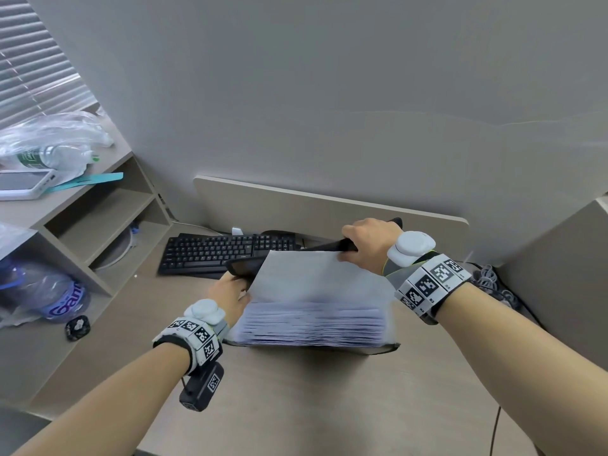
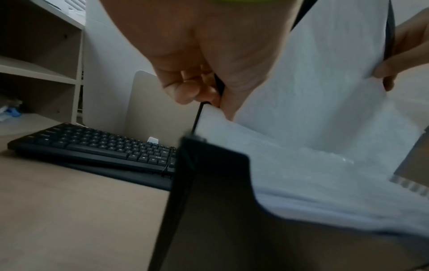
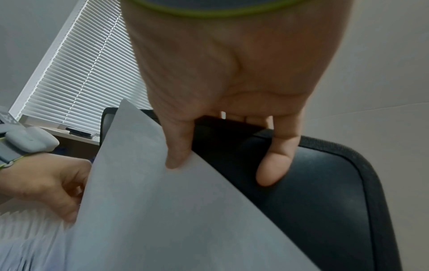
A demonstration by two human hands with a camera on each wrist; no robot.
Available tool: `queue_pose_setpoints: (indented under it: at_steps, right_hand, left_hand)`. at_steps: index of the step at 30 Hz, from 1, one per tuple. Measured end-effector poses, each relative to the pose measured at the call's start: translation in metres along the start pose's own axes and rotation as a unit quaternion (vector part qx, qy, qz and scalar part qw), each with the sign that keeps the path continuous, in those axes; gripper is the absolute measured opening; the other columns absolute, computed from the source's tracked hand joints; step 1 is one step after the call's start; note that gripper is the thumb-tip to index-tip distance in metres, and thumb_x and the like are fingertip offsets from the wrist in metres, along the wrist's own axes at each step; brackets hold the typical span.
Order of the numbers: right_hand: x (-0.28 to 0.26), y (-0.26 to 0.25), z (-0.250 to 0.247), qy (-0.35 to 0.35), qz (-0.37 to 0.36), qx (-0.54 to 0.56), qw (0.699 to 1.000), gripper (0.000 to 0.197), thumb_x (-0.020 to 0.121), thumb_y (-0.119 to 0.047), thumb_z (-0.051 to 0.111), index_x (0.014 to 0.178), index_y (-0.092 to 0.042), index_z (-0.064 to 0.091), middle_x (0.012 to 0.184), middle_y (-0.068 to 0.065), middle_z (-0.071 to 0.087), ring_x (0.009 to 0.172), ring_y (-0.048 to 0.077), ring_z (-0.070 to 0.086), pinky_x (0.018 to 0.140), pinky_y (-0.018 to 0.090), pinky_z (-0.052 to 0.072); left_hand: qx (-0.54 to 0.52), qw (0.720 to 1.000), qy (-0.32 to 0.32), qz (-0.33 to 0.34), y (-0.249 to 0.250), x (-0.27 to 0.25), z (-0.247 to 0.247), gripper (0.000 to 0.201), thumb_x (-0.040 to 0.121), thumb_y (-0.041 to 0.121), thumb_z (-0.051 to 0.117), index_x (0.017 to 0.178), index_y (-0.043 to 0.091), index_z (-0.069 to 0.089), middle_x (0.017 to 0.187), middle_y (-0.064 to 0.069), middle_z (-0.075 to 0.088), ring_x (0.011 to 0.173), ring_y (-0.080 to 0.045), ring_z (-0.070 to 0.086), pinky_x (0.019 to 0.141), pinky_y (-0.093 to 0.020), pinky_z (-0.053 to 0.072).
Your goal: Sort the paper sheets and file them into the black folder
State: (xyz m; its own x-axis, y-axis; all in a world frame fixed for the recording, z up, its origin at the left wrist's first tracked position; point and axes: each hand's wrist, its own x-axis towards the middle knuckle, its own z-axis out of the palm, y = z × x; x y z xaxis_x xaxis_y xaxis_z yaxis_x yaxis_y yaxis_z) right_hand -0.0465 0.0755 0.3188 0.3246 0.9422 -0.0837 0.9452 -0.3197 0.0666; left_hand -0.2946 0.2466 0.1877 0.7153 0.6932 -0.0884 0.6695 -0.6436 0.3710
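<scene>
Pale wood desk runs up to a grey wall, with a low beige back panel standing along its far edge and a shelf unit closing off the left side. On the desk's middle stands the black folder, opened toward the person, its far cover lifted and its near edge resting on the wood. A thick stack of paper sheets sits inside it, the lower edges fanned in blurred layers, the top sheet leaning back against the raised cover. The left hand grips the folder's left top corner, fingers curled round the thin black edge, thumb apparently on the paper side, though the wrist view is too smeared to be sure. The right hand clamps the right top edge: in its wrist view the thumb presses on the top sheet's upper margin and a fingertip lies on the cover's inner black face, near the stitched rounded corner. Behind the folder, just beyond its left corner, lies a black keyboard, close enough to crowd any tilt forward. To the right, grey cables coil against the panel's end. Nearer the person the desk stretches bare and wide in front of the folder. A large water bottle lies at far left, well apart.
</scene>
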Motion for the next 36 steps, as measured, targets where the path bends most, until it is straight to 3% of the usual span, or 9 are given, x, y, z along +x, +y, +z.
queue_pose_setpoints:
  at_steps: [5,9,18,21,26,29,32,34,36]
  right_hand:
    - [0.0,0.001,0.005,0.014,0.007,0.007,1.0,0.044,0.088,-0.065,0.041,0.08,-0.021,0.042,0.08,-0.004,0.048,0.079,0.022,0.05,0.061,0.032,0.037]
    - [0.002,0.002,0.003,0.031,0.002,0.032,0.999,0.038,0.095,-0.056,0.036,0.08,-0.021,0.041,0.081,-0.004,0.049,0.082,0.024,0.052,0.062,0.032,0.036]
    - [0.004,0.004,-0.001,0.043,0.009,0.039,0.998,0.039,0.095,-0.056,0.036,0.077,-0.021,0.04,0.08,-0.004,0.051,0.078,0.023,0.047,0.061,0.032,0.034]
    - [0.003,0.001,-0.003,0.047,0.005,0.034,0.998,0.04,0.095,-0.056,0.036,0.077,-0.021,0.041,0.078,-0.004,0.051,0.077,0.024,0.048,0.061,0.031,0.034]
    - [0.0,-0.001,-0.006,0.052,0.011,0.033,0.998,0.04,0.095,-0.056,0.036,0.078,-0.021,0.042,0.082,-0.002,0.057,0.077,0.025,0.048,0.061,0.031,0.032]
    - [-0.002,-0.002,-0.006,0.056,0.01,0.027,0.998,0.041,0.094,-0.057,0.036,0.078,-0.02,0.043,0.083,-0.001,0.059,0.077,0.026,0.05,0.061,0.031,0.033]
    - [-0.003,-0.004,-0.005,0.056,0.009,0.023,0.998,0.042,0.094,-0.058,0.036,0.078,-0.02,0.043,0.081,-0.002,0.058,0.079,0.027,0.053,0.062,0.031,0.034]
    - [-0.004,-0.004,-0.004,0.054,0.01,0.023,0.998,0.042,0.094,-0.059,0.036,0.079,-0.02,0.044,0.08,-0.002,0.057,0.079,0.027,0.053,0.062,0.031,0.035]
    - [-0.004,-0.003,-0.004,0.055,0.015,0.024,0.998,0.043,0.094,-0.059,0.036,0.08,-0.02,0.045,0.08,-0.002,0.059,0.079,0.027,0.054,0.063,0.031,0.036]
  left_hand:
    - [-0.007,1.0,-0.017,-0.007,0.002,0.005,-0.003,0.013,0.087,0.018,0.052,0.074,0.02,0.052,0.106,-0.004,0.058,0.101,-0.018,0.051,0.074,-0.024,0.037]
    - [-0.009,1.0,-0.017,-0.02,0.007,0.007,0.001,0.025,0.087,0.031,0.063,0.094,0.008,0.069,0.113,-0.006,0.054,0.107,-0.022,0.052,0.076,-0.022,0.033]
    - [0.016,0.997,-0.047,-0.06,0.004,0.011,0.001,0.031,0.092,0.043,0.057,0.11,0.021,0.069,0.128,-0.004,0.042,0.093,-0.022,0.058,0.077,-0.023,0.04]
    - [-0.027,0.999,0.001,-0.046,0.004,0.014,0.001,0.03,0.089,0.036,0.064,0.11,0.017,0.071,0.131,-0.004,0.044,0.11,-0.022,0.054,0.087,-0.023,0.038]
    - [-0.01,0.997,-0.04,-0.068,-0.006,0.016,0.005,0.024,0.086,0.032,0.064,0.104,0.022,0.074,0.131,-0.001,0.05,0.126,-0.023,0.04,0.103,-0.029,0.033]
    - [-0.074,0.992,-0.061,-0.082,-0.006,0.015,0.008,0.019,0.086,0.016,0.063,0.069,0.014,0.07,0.103,0.0,0.06,0.105,-0.027,0.054,0.08,-0.027,0.039]
    - [-0.105,0.989,-0.065,-0.086,-0.012,0.025,0.025,0.043,0.085,0.016,0.058,0.046,0.031,0.05,0.077,-0.003,0.054,0.072,-0.037,0.053,0.064,-0.029,0.036]
    - [-0.106,0.986,-0.074,-0.101,-0.015,0.03,0.032,0.039,0.082,0.014,0.055,0.045,0.028,0.049,0.073,-0.008,0.056,0.065,-0.036,0.049,0.061,-0.027,0.035]
    - [-0.077,0.984,-0.101,-0.125,-0.008,0.025,0.023,0.02,0.078,0.029,0.05,0.063,0.031,0.063,0.077,-0.002,0.064,0.067,-0.029,0.057,0.067,-0.025,0.046]
